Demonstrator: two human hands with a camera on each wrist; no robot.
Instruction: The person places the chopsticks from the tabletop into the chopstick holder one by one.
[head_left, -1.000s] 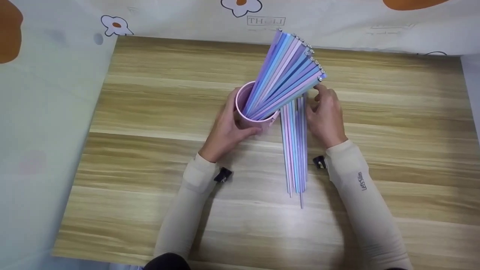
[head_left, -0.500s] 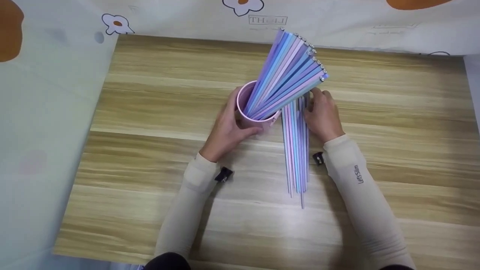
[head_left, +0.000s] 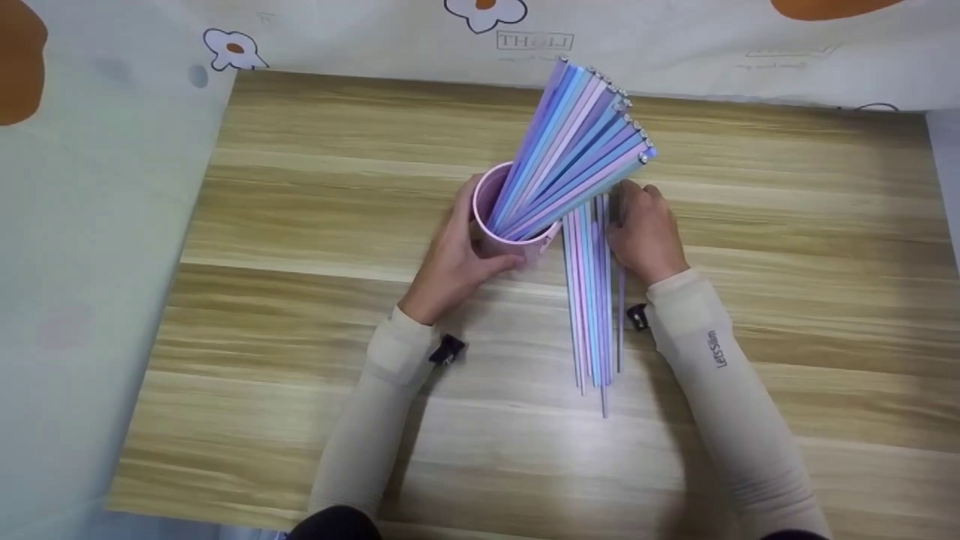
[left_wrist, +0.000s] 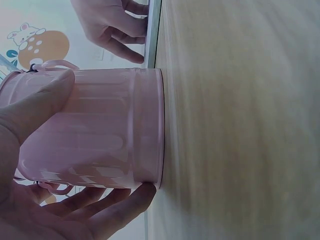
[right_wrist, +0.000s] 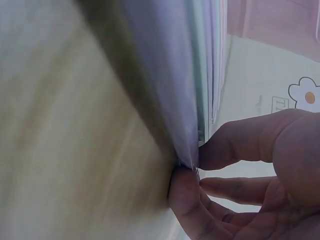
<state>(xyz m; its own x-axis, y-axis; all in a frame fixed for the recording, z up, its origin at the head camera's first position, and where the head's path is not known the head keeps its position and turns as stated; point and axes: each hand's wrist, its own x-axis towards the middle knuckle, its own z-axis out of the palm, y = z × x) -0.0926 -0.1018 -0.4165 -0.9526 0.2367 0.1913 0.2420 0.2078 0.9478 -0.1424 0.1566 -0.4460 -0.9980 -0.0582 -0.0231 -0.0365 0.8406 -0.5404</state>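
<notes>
A pink cup point(head_left: 504, 244) with small side handles stands upright on the wooden table point(head_left: 300, 337). My left hand point(head_left: 454, 262) wraps round its near left side; the left wrist view shows thumb and fingers on opposite sides of the pink wall point(left_wrist: 95, 120). A fan of long pastel sticks point(head_left: 559, 161) with sparkly ends leans out of it to the right. More pastel sticks point(head_left: 589, 300) lie in a bundle beside the cup. Close right of them, my right hand point(head_left: 651, 232) pinches the far end of one lilac stick point(right_wrist: 170, 85) between thumb and index finger.
A pale cloth point(head_left: 660, 52) with flowers and lettering borders the table's back edge, and more of it covers the left side point(head_left: 97, 262). Both sleeved forearms reach in from the front, each with a small black wrist clip point(head_left: 448, 350).
My right hand has shifted slightly left and its fingers have closed on a lilac stick, which now lies a little right of the bundle. The left hand and cup hold still.
</notes>
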